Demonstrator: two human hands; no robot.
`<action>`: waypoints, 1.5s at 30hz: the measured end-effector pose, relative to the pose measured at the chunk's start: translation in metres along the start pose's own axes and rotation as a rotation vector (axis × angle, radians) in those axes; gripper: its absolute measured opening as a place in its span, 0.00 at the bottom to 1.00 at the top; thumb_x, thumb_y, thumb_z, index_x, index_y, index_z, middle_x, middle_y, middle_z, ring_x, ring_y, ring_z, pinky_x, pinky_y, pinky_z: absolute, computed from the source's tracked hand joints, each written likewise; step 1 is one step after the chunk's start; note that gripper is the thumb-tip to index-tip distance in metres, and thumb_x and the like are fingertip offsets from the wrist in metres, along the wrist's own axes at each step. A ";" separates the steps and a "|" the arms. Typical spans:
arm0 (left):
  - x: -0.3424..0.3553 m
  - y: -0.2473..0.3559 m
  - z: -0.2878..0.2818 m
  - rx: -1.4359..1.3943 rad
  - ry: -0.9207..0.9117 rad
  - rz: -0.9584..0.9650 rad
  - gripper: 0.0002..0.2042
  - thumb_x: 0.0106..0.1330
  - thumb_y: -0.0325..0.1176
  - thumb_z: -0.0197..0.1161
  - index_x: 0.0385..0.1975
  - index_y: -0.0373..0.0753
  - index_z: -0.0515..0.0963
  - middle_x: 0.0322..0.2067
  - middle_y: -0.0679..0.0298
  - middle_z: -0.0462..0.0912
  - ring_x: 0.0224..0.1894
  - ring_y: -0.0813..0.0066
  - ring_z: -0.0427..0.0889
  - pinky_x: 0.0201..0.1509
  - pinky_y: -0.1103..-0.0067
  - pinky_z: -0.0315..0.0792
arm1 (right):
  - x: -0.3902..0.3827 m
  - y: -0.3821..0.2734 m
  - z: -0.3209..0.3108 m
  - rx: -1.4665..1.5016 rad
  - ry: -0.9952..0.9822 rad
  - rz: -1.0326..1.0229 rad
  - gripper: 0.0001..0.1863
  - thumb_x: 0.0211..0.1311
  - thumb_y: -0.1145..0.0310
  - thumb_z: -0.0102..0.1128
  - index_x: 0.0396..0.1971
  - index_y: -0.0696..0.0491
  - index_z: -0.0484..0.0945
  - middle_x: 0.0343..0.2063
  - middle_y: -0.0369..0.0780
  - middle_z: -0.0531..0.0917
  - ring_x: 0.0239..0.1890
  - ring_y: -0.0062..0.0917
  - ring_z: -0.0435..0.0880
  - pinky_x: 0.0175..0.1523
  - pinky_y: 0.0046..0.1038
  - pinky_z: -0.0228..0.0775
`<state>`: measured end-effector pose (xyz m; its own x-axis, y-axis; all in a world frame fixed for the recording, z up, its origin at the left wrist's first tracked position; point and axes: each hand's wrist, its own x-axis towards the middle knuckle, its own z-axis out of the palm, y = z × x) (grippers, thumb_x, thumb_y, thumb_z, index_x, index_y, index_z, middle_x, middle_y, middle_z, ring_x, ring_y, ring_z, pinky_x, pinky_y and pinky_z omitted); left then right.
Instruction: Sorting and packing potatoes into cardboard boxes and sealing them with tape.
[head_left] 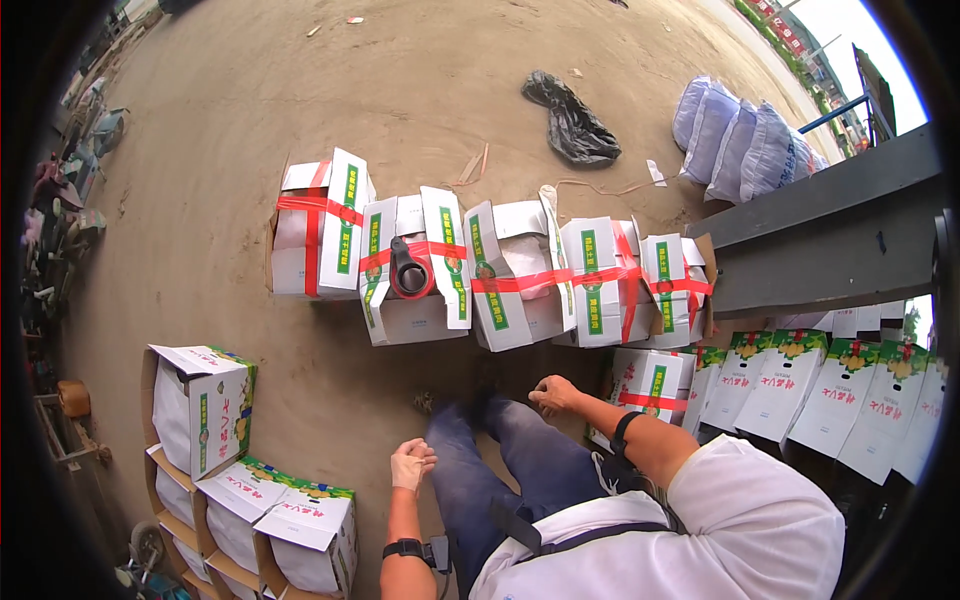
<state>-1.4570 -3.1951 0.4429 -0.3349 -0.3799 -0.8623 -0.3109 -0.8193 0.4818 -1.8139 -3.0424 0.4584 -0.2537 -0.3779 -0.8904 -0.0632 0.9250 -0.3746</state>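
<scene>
In front of me stands a row of white cartons (415, 322) with green-and-yellow labels and red tape (520, 282) across their flaps. A dark tape dispenser with a red roll (408, 270) rests on the second carton from the left. Near my left thigh hangs my left hand (413, 464), its fingers curled, with nothing seen in them. My right hand (554, 395) is closed in a loose fist beside my right leg, short of the row. No object shows in it, and neither hand touches a carton.
Stacked open cartons (290, 520) stand at lower left. A taped carton (655, 385) and a line of upright cartons (790, 385) are at right, below a dark metal beam (820, 240). Beyond lie a black plastic bag (580, 125) and stuffed white sacks (745, 145).
</scene>
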 end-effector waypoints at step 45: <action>-0.045 -0.220 0.040 -1.221 0.710 -0.111 0.20 0.67 0.36 0.60 0.54 0.32 0.70 0.30 0.57 0.80 0.25 0.69 0.81 0.29 0.75 0.77 | 0.054 -0.251 0.128 -1.093 -0.517 -0.348 0.21 0.63 0.55 0.58 0.35 0.63 0.80 0.26 0.44 0.84 0.24 0.29 0.86 0.32 0.31 0.79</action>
<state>-1.4096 -2.9803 0.3818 0.2655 -0.1224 -0.9563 0.7696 -0.5706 0.2867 -1.6884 -3.2994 0.4714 0.3279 -0.3503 -0.8774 -0.8783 0.2291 -0.4197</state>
